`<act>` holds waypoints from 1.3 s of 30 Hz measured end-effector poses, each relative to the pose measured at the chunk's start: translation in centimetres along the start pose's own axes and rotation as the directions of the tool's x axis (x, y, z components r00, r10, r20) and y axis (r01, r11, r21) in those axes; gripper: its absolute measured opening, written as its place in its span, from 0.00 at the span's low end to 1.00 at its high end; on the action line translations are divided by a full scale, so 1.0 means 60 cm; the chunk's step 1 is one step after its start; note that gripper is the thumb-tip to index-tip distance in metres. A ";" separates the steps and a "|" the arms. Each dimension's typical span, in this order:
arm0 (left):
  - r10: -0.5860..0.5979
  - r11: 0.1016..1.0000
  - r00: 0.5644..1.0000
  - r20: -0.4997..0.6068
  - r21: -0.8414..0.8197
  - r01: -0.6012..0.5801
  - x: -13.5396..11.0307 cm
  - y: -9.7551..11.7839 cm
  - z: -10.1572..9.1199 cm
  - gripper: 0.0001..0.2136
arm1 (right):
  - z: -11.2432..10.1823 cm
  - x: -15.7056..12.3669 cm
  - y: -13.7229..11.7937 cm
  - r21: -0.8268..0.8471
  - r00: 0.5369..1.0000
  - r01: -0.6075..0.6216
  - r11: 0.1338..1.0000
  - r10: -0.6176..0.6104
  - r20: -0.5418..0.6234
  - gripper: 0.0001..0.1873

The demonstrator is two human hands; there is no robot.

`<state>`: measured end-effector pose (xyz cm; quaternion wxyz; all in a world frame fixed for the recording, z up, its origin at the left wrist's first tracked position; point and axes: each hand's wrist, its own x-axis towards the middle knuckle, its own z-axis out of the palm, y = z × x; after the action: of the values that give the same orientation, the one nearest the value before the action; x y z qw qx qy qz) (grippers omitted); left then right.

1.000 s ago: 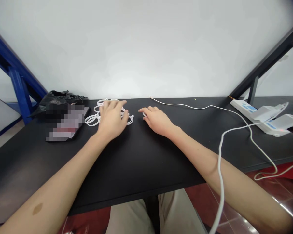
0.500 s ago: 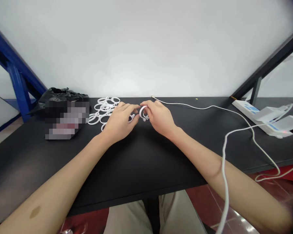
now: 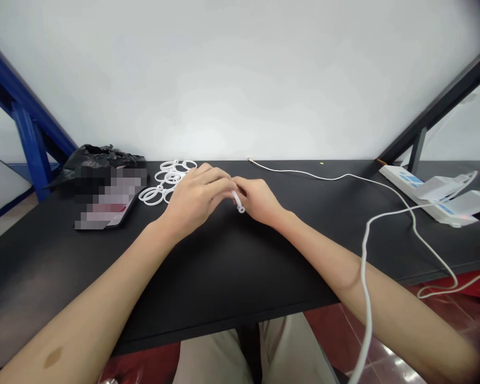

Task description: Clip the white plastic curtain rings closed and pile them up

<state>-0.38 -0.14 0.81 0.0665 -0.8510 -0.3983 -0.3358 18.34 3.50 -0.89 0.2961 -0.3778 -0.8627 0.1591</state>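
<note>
My left hand (image 3: pixel 200 194) and my right hand (image 3: pixel 260 200) meet above the black table, their fingertips nearly together. Between them is a white curtain ring (image 3: pixel 238 201), seen almost edge-on, with its small eyelet pointing down. My right hand is closed on it with thumb and fingers. The left fingers are curled together over the ring's left side; the left thumb is mostly hidden beneath them. Just left of my left hand lie several loose white curtain rings (image 3: pixel 154 196), overlapping one another, some partly covered by that hand.
A pixelated phone-like object (image 3: pixel 110 200) and a crumpled black plastic bag (image 3: pixel 100 156) lie at the left. A white cable (image 3: pixel 304 172) runs across the black table (image 3: pixel 224 277) to white devices (image 3: pixel 436 194) at the right. It also hangs over my right forearm.
My left hand has moved right and its fingers have closed over the ring by my right hand. The ring has turned from a visible loop to nearly edge-on.
</note>
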 end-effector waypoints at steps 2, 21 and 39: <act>-0.059 0.998 0.998 0.018 0.003 0.059 0.000 0.000 0.003 0.11 | 0.003 0.002 0.007 0.151 0.998 -0.052 0.987 0.058 -0.037 0.13; -0.592 0.806 0.806 -0.021 -0.040 0.590 0.000 -0.015 0.010 0.09 | -0.001 -0.007 -0.026 0.180 0.988 0.101 0.978 -0.078 -0.132 0.25; -0.334 0.933 0.941 0.055 -0.118 0.339 -0.001 0.009 0.017 0.20 | -0.005 0.002 -0.022 0.331 0.942 -0.007 0.944 0.117 -0.316 0.11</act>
<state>0.55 -0.15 0.08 -0.0524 -0.7783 -0.5173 -0.3521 17.74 2.72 0.02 0.4897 -0.3725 -0.7501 0.2427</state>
